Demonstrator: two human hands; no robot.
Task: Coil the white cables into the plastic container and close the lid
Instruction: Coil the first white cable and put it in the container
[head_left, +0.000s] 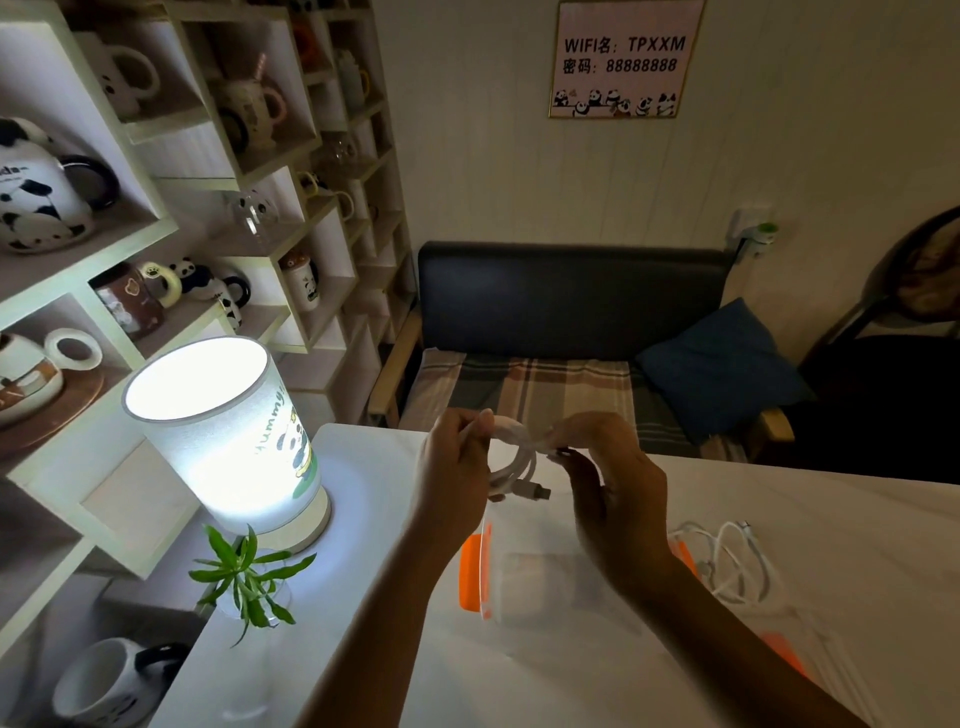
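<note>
Above the box (524, 582) on the desk (571, 675), both hands, left (457, 467) and right (618, 478), pinch a white cable (514, 452) loop. A loose grip could let it spring open.

Lit lamp (228, 436) and small plant (249, 574) crowd the table's (519, 675) left edge; loose cable (737, 561) lies right.
</note>
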